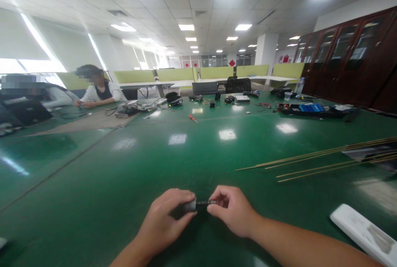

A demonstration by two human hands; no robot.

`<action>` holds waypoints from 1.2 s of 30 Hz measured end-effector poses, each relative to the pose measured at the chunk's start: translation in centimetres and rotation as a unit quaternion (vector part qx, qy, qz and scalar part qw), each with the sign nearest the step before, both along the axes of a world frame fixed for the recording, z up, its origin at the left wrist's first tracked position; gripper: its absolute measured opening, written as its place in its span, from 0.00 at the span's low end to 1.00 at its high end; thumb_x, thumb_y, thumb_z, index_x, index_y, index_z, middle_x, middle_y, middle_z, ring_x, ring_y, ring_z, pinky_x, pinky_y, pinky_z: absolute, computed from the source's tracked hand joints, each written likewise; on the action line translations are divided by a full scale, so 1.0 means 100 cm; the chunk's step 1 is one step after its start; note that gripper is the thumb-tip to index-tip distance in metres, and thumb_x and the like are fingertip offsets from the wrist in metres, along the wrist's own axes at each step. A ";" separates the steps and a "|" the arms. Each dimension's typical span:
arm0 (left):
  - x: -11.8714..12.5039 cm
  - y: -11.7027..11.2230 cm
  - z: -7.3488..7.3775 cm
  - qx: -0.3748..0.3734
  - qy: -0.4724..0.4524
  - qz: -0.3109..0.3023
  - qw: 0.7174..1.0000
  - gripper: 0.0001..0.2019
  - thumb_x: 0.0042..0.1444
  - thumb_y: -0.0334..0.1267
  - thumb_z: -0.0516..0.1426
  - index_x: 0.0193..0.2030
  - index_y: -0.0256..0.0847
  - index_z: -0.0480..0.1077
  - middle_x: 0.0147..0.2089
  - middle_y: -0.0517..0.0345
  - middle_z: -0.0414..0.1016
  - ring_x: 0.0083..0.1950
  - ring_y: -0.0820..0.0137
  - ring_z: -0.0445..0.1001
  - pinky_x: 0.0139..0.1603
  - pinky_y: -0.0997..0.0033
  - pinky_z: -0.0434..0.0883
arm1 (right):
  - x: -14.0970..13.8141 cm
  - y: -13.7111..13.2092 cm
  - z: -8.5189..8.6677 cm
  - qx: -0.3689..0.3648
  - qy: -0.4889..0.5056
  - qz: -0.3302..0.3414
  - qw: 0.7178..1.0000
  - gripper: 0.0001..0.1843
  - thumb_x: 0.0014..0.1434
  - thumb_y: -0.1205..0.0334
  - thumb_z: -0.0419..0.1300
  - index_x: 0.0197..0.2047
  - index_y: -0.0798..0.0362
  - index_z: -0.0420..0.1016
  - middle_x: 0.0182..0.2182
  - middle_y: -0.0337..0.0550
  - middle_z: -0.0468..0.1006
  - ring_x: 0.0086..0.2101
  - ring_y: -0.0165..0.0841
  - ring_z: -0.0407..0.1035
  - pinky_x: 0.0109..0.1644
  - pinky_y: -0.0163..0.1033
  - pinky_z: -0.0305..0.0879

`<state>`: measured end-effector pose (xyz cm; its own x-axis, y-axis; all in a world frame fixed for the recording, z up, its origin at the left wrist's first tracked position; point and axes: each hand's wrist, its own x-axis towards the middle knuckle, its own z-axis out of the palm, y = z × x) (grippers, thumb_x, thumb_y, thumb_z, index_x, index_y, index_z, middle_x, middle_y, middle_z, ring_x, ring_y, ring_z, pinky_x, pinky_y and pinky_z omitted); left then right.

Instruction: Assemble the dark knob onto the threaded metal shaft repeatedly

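Note:
Near the front edge of the green table (149, 155), both hands are on one small object with a grey cylinder and a thin dark rod. My left hand (167, 215) grips the grey cylinder (191, 205) between thumb and fingers. Out of its right side runs the dark rod (202, 203), roughly level. At the rod's far end, my right hand (234, 211) pinches a darker tip piece with thumb and forefinger. Part of the cylinder is hidden behind my left fingers, and the object's exact kind is too small to make out.
Several thin brass-coloured rods (297, 159) lie at the right. A white long case (362, 232) is at the lower right. An orange screwdriver (192, 118) lies farther off, before scattered tools and a black tray (310, 112). Two people sit at the far left.

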<state>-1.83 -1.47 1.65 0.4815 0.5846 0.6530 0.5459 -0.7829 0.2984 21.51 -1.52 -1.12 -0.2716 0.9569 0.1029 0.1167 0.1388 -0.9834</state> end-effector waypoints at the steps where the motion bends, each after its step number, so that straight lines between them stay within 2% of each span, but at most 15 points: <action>1: 0.000 0.000 0.000 -0.001 -0.002 0.000 1.000 0.12 0.55 0.32 0.65 0.47 0.44 0.77 0.42 0.53 0.84 0.42 0.66 0.83 0.44 0.69 0.81 | 0.000 0.000 0.000 -0.001 0.000 0.001 1.000 0.04 0.51 0.66 0.67 0.30 0.55 0.76 0.21 0.32 0.69 0.24 0.27 0.60 0.29 0.32 0.55; 13: 0.010 0.002 -0.001 -0.003 -0.004 -0.014 1.000 0.12 0.55 0.31 0.64 0.47 0.44 0.77 0.41 0.54 0.83 0.41 0.66 0.82 0.43 0.68 0.80 | 0.000 0.000 0.000 -0.016 0.003 -0.001 1.000 0.04 0.51 0.67 0.66 0.31 0.55 0.75 0.22 0.32 0.68 0.24 0.27 0.61 0.29 0.33 0.55; 28: 0.003 0.001 0.003 -0.005 -0.009 -0.002 1.000 0.12 0.55 0.32 0.64 0.47 0.44 0.77 0.42 0.53 0.84 0.42 0.65 0.83 0.43 0.69 0.81 | 0.003 0.001 -0.004 -0.021 0.012 0.000 1.000 0.04 0.52 0.66 0.67 0.31 0.56 0.76 0.22 0.33 0.69 0.24 0.28 0.61 0.29 0.33 0.56; 34: -0.001 0.001 0.001 -0.013 -0.001 0.002 1.000 0.13 0.55 0.33 0.65 0.48 0.44 0.77 0.43 0.54 0.84 0.43 0.66 0.82 0.45 0.69 0.80 | 0.004 -0.002 -0.002 -0.026 0.017 0.001 1.000 0.06 0.52 0.64 0.68 0.32 0.56 0.75 0.22 0.35 0.71 0.24 0.29 0.65 0.28 0.34 0.57; 36: -0.004 0.001 0.002 -0.021 0.008 0.005 1.000 0.13 0.56 0.34 0.65 0.48 0.45 0.77 0.43 0.55 0.84 0.43 0.66 0.82 0.45 0.71 0.79 | 0.005 -0.002 -0.001 -0.037 0.048 0.002 0.998 0.09 0.51 0.61 0.69 0.31 0.55 0.74 0.22 0.35 0.71 0.23 0.29 0.65 0.28 0.33 0.57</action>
